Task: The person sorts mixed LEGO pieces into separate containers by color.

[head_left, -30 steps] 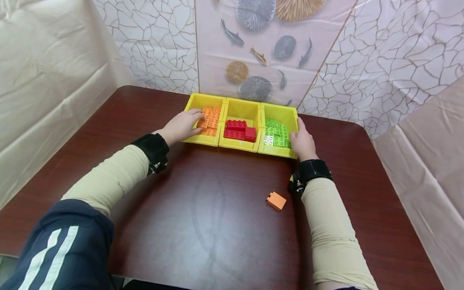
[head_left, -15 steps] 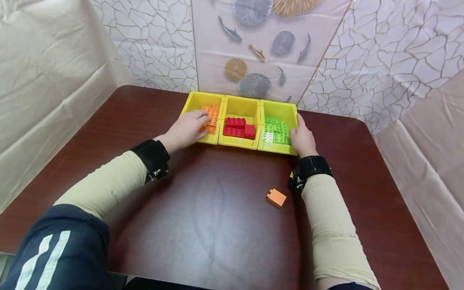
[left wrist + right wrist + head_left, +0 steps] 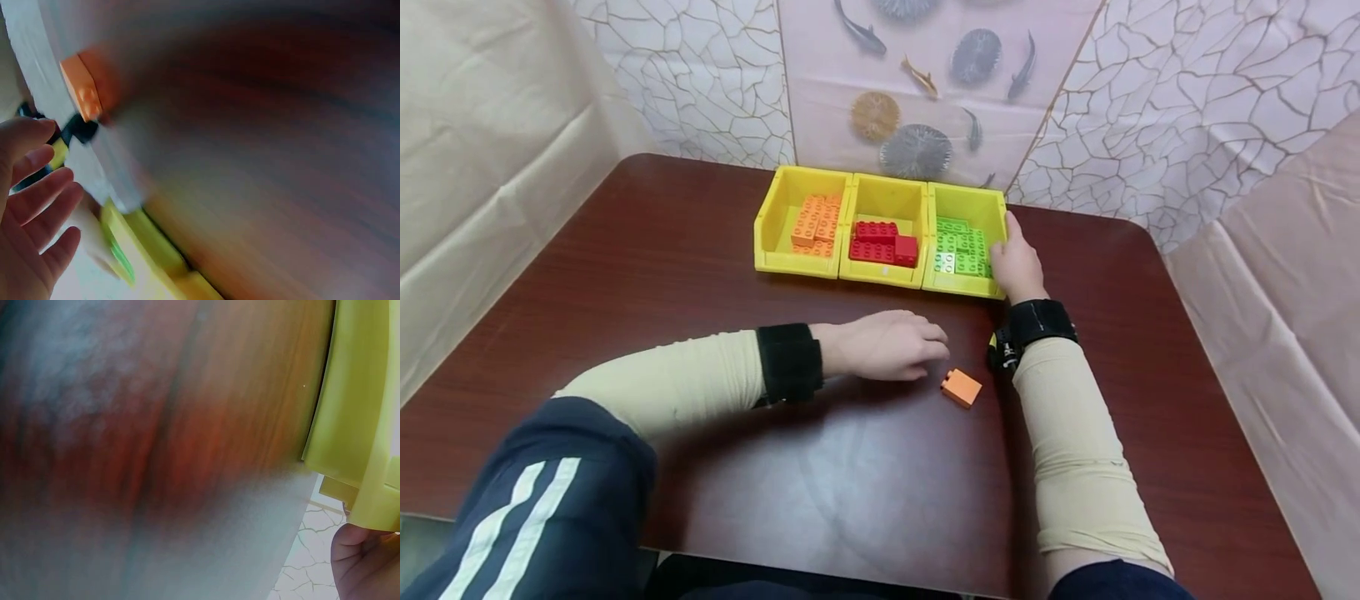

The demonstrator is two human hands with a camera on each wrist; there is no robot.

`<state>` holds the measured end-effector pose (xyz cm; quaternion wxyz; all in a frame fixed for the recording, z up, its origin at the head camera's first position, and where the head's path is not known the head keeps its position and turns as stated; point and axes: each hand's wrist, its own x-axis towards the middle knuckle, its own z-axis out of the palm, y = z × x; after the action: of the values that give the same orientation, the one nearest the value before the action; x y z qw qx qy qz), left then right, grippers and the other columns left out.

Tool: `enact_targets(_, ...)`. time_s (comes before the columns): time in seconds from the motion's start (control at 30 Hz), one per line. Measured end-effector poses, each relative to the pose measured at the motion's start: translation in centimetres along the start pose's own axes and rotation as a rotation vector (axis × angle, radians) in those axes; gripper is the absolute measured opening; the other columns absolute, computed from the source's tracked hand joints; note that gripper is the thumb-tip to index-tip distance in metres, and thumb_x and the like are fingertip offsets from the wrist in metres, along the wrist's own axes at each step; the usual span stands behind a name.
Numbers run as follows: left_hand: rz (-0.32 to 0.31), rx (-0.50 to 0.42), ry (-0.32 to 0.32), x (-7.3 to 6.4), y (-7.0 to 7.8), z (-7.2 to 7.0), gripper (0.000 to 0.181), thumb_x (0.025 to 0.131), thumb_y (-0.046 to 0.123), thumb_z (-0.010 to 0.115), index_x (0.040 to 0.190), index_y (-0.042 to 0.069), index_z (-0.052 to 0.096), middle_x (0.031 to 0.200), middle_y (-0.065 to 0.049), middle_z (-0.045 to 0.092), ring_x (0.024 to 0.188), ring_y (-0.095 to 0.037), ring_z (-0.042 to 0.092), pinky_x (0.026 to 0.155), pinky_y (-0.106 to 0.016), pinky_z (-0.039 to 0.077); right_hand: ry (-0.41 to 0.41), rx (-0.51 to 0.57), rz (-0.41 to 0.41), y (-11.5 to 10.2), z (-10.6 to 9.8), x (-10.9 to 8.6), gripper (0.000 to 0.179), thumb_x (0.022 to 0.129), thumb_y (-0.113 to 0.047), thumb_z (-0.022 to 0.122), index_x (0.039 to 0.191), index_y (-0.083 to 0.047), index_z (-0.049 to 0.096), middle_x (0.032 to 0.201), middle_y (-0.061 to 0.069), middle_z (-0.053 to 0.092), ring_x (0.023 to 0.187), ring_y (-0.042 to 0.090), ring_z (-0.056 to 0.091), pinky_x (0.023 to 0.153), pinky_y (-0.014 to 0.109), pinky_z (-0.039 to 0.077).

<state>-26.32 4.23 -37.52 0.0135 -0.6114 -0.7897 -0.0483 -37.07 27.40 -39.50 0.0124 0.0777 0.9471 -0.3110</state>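
My left hand (image 3: 887, 346) hovers over the table just left of a lone orange toy brick (image 3: 962, 389). In the left wrist view its fingers (image 3: 47, 215) are spread, loosely bent and hold nothing, with the orange brick a short way beyond. At the right end of the joined yellow bins, my right hand (image 3: 1018, 262) grips the side wall of the right bin (image 3: 962, 286), its thumb along the rim. That bin holds green bricks (image 3: 970, 250) and a whitish one. Only part of this hand and the bin's wall (image 3: 353, 394) show in the right wrist view.
Red bricks (image 3: 874, 250) lie in the middle bin (image 3: 880, 277) and orange bricks (image 3: 816, 221) in the left bin (image 3: 797, 265). The bins stand at the back of the dark brown table (image 3: 625, 275), near a patterned wall cloth (image 3: 715, 83).
My left hand has come out of the left bin without a brick and moved right and toward me, close to the lone orange brick. The right hand stays on the right bin.
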Motion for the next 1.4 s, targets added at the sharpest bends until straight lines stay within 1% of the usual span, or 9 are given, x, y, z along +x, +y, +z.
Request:
enact_targets(0.27,0.052,0.087,-0.112,3.7,2.9,2.3,0.031,0.086,0.024,0.062,0.116,0.016,0.061,0.110,0.001,0.059,0.102,-0.019,0.053,0.083,-0.034,0.043,0.001,-0.002,0.011,0.2,0.1,-0.5,0.058,0.100,-0.023,0.028,0.150,-0.027,0.000,0.111,0.025,0.054,0.079,0.035,0.049,0.075,0.044,0.038)
enact_targets(0.37,0.036,0.097,-0.131,4.0,3.1,2.7,0.027,0.088,0.023,0.060,0.114,0.017,0.061,0.104,0.001,0.060,0.098,-0.018,0.054,0.081,-0.033,0.043,-0.009,-0.006,0.012,0.3,0.3,-0.6,0.058,0.100,-0.023,0.028,0.150,-0.026,-0.001,0.114,0.026,0.053,0.081,0.035,0.049,0.076,0.044,0.038)
enact_targets(0.47,0.034,0.060,-0.079,3.2,2.6,2.4,0.021,0.089,0.019,0.058,0.109,0.016,0.062,0.098,0.002,0.060,0.091,-0.018,0.056,0.077,-0.032,0.044,-0.005,-0.009,0.008,0.5,0.4,-0.7,0.059,0.100,-0.022,0.028,0.151,-0.026,0.000,0.111,0.026,0.053,0.080,0.035,0.050,0.076,0.045,0.039)
enact_targets(0.6,0.003,-0.013,0.049,0.2,0.6,0.7,0.020,0.086,0.013,0.060,0.106,0.014,0.062,0.099,0.002,0.060,0.090,-0.017,0.057,0.080,-0.031,0.044,0.007,-0.013,-0.004,0.4,0.4,-0.8,0.059,0.099,-0.020,0.029,0.151,-0.024,0.001,0.110,0.027,0.053,0.080,0.036,0.050,0.075,0.046,0.039)
enact_targets(0.77,-0.205,-0.138,0.144,-5.4,-3.7,-1.8,0.025,0.082,0.004,0.062,0.105,0.013,0.061,0.098,0.002,0.060,0.093,-0.014,0.055,0.085,-0.029,0.042,-0.005,-0.022,0.007,0.7,0.3,-0.7,0.059,0.099,-0.022,0.028,0.151,-0.025,0.000,0.118,0.027,0.051,0.083,0.036,0.050,0.077,0.046,0.038)
enact_targets(0.93,-0.400,-0.029,0.215,-9.3,-8.4,-3.6,0.019,0.087,0.009,0.061,0.106,0.006,0.061,0.102,-0.007,0.062,0.098,-0.025,0.056,0.090,-0.038,0.042,-0.003,-0.019,0.006,1.0,0.1,-0.8,0.059,0.099,-0.023,0.028,0.151,-0.025,0.000,0.120,0.027,0.051,0.081,0.036,0.050,0.075,0.045,0.039)
enact_targets(1.07,-0.527,0.071,0.185,-9.7,-11.5,-3.8,0.024,0.088,0.010,0.061,0.111,0.004,0.060,0.109,-0.013,0.060,0.102,-0.029,0.055,0.091,-0.040,0.042,-0.005,-0.008,0.010,1.2,0.2,-1.0,0.058,0.100,-0.024,0.027,0.150,-0.026,-0.001,0.105,0.025,0.054,0.074,0.035,0.050,0.069,0.043,0.039)
enact_targets(1.17,-0.570,0.091,0.137,-9.0,-12.8,-3.1,0.024,0.088,0.006,0.059,0.113,0.004,0.059,0.109,-0.014,0.058,0.101,-0.030,0.054,0.091,-0.040,0.042,-0.009,-0.001,0.017,1.5,0.4,-1.2,0.058,0.100,-0.025,0.026,0.150,-0.026,-0.002,0.101,0.023,0.053,0.074,0.034,0.050,0.070,0.043,0.039)
enact_targets(1.4,-0.626,0.053,0.015,-8.1,-13.3,-2.1,0.025,0.092,0.002,0.051,0.115,0.005,0.059,0.104,-0.013,0.057,0.096,-0.030,0.052,0.092,-0.041,0.039,-0.011,0.003,0.009,1.8,1.3,-1.4,0.057,0.100,-0.024,0.027,0.151,-0.025,0.001,0.104,0.025,0.054,0.071,0.034,0.049,0.067,0.042,0.038)
